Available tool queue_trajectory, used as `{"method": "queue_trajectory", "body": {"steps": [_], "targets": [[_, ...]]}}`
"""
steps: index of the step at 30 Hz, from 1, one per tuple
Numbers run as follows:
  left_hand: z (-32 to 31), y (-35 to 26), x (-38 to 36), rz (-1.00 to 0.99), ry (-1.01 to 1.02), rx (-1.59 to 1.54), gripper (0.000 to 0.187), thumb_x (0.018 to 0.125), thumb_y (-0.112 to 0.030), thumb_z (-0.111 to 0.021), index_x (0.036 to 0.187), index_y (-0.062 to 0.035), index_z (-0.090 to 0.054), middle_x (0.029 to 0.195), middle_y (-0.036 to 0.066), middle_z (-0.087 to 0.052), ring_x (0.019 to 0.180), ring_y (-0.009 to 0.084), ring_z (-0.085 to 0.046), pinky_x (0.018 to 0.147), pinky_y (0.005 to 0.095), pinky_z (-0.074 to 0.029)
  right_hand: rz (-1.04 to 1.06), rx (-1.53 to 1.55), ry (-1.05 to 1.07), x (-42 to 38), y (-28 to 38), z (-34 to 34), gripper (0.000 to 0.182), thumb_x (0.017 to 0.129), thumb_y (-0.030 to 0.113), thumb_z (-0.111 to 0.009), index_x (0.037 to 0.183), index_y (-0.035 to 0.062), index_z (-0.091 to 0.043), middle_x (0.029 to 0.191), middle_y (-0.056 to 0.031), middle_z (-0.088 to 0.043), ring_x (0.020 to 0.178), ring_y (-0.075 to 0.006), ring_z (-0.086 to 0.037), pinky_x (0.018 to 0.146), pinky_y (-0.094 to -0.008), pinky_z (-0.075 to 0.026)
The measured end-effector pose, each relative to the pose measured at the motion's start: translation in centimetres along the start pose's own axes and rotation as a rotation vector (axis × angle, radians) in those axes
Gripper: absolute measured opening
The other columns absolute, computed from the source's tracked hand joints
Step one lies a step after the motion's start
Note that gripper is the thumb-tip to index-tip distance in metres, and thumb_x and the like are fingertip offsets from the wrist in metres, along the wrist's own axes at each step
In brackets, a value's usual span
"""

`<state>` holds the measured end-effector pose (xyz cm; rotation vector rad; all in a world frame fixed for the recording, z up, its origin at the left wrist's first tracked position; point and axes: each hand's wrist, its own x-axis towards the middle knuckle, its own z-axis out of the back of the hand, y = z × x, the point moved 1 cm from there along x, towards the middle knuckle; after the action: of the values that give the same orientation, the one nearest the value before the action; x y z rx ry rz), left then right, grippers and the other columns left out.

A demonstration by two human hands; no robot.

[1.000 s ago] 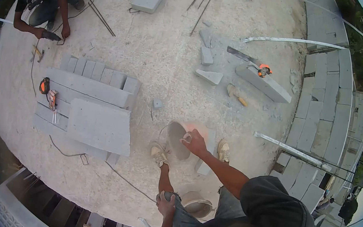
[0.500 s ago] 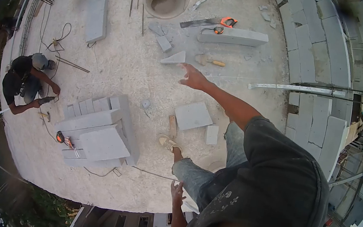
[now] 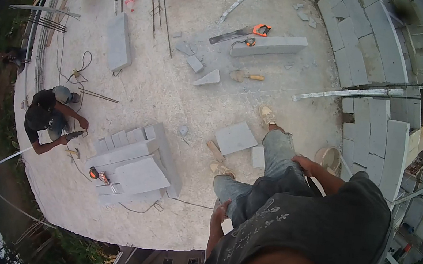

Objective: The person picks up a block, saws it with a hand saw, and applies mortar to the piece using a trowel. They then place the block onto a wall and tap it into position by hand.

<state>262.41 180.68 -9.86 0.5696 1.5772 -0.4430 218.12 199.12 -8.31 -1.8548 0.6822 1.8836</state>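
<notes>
My right hand (image 3: pixel 304 165) rests against the upper part of my right jeans leg (image 3: pixel 278 147), fingers lying along the cloth and holding nothing that I can see. Lower down, my left hand (image 3: pixel 220 211) lies beside my left thigh (image 3: pixel 233 192), its fingers loosely extended and partly hidden. In front of my feet are a flat grey block (image 3: pixel 238 138), a smaller block piece (image 3: pixel 258 156) and a short wooden piece (image 3: pixel 215 151). A stack of grey blocks (image 3: pixel 141 173) stands to the left, with an orange-and-black tape measure (image 3: pixel 94 173) on it.
Further ahead lie a handsaw (image 3: pixel 233 33), a long block (image 3: pixel 272 47) with another tape measure (image 3: pixel 250 41), a trowel (image 3: pixel 246 76) and a wedge-shaped offcut (image 3: pixel 207 78). A co-worker (image 3: pixel 49 112) crouches at left near cables. A block wall (image 3: pixel 369 122) and bucket (image 3: pixel 329 158) are right.
My outstretched right hand has drawn back from near the wedge-shaped offcut to my right thigh. My left hand has come against my left leg. My right foot now shows, and the view has shifted.
</notes>
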Motion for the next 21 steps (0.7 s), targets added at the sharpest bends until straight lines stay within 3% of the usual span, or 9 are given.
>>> {"method": "queue_trajectory", "body": {"steps": [1, 2, 5, 7, 11, 12, 17, 19, 21], "targets": [[1.6, 0.6, -0.5, -0.042, 0.008, 0.018, 0.096, 0.085, -0.036, -0.074, 0.158, -0.0218, -0.013, 0.143, 0.018, -0.049, 0.116, 0.0380, -0.060, 0.089, 0.0608, -0.048, 0.062, 0.064, -0.053, 1.4, -1.5, -1.0, 0.075, 0.089, 0.040, -0.060, 0.151, 0.0088, -0.034, 0.141, -0.0196, -0.049, 0.121, -0.0307, -0.055, 0.102, -0.0388, -0.044], [3.2, 1.0, -0.9, -0.087, 0.015, 0.034, 0.095, 0.086, -0.035, -0.072, 0.158, -0.0216, -0.011, 0.143, 0.017, -0.049, 0.114, 0.0376, -0.061, 0.088, 0.0605, -0.049, 0.237, 0.036, -0.208, 0.9, -1.4, -2.8, 0.062, 0.091, 0.037, -0.060, 0.144, 0.0091, -0.046, 0.125, -0.0174, -0.058, 0.113, -0.0263, -0.056, 0.098, -0.0416, -0.046], [7.6, 1.9, -1.4, -0.251, 0.036, -0.065, 0.093, 0.091, -0.028, -0.065, 0.158, -0.0233, -0.001, 0.147, 0.015, -0.047, 0.112, 0.0373, -0.063, 0.084, 0.0612, -0.051, 0.548, -0.055, -0.342, -0.8, 0.0, -4.4, 0.047, 0.092, 0.027, -0.059, 0.136, 0.0086, -0.056, 0.113, -0.0156, -0.063, 0.100, -0.0263, -0.061, 0.086, -0.0396, -0.051], [8.9, 1.9, -2.3, -0.312, 0.004, -0.250, 0.092, 0.091, -0.026, -0.063, 0.158, -0.0238, 0.000, 0.149, 0.013, -0.045, 0.117, 0.0375, -0.061, 0.084, 0.0617, -0.051, 0.538, -0.176, -0.438, -0.7, 1.7, -3.0, 0.042, 0.093, 0.023, -0.060, 0.132, 0.0083, -0.059, 0.107, -0.0147, -0.066, 0.092, -0.0236, -0.064, 0.075, -0.0387, -0.054], [8.6, 2.0, -2.3, -0.278, 0.118, -0.236, 0.109, 0.084, -0.043, -0.071, 0.158, -0.0272, 0.008, 0.161, 0.009, -0.026, 0.123, 0.0511, -0.052, 0.083, 0.0674, -0.052, 0.517, -0.347, -0.555, -2.2, 9.2, -2.8, 0.037, 0.093, 0.022, -0.062, 0.128, 0.0076, -0.063, 0.093, -0.0133, -0.071, 0.078, -0.0188, -0.068, 0.059, -0.0394, -0.055], [7.5, 2.0, -1.6, -0.232, 0.146, -0.212, 0.111, 0.083, -0.055, -0.068, 0.158, -0.0287, 0.009, 0.164, 0.012, -0.018, 0.122, 0.0565, -0.049, 0.082, 0.0692, -0.052, 0.526, -0.426, -0.585, -2.0, 10.9, -2.2, 0.036, 0.093, 0.023, -0.063, 0.125, 0.0073, -0.064, 0.091, -0.0135, -0.071, 0.078, -0.0193, -0.069, 0.059, -0.0409, -0.056], [-3.2, -1.1, 1.1, -0.249, 0.165, -0.106, 0.105, 0.085, -0.058, -0.065, 0.158, -0.0282, 0.005, 0.162, 0.013, -0.023, 0.123, 0.0534, -0.049, 0.083, 0.0673, -0.052, 0.445, -0.694, -0.696, 4.5, 24.3, 6.7, 0.028, 0.089, 0.022, -0.065, 0.111, 0.0047, -0.069, 0.089, -0.0154, -0.071, 0.080, -0.0285, -0.072, 0.067, -0.0464, -0.058], [-8.4, -3.8, 1.7, -0.195, 0.125, -0.107, 0.105, 0.086, -0.058, -0.064, 0.158, -0.0281, 0.005, 0.161, 0.013, -0.023, 0.123, 0.0530, -0.049, 0.083, 0.0670, -0.052, 0.576, -0.935, -0.794, 8.2, 33.8, 9.8, 0.035, 0.089, 0.021, -0.062, 0.121, 0.0077, -0.064, 0.116, -0.0150, -0.069, 0.105, -0.0331, -0.067, 0.091, -0.0462, -0.053], [-14.0, -7.9, 2.4, -0.149, 0.069, -0.126, 0.104, 0.086, -0.058, -0.064, 0.158, -0.0280, 0.004, 0.161, 0.014, -0.024, 0.123, 0.0525, -0.050, 0.083, 0.0667, -0.052, 0.757, -0.917, -0.822, 12.0, 44.4, 11.2, 0.040, 0.086, 0.012, -0.057, 0.126, 0.0094, -0.061, 0.118, -0.0132, -0.068, 0.111, -0.0347, -0.064, 0.093, -0.0473, -0.052]]}}
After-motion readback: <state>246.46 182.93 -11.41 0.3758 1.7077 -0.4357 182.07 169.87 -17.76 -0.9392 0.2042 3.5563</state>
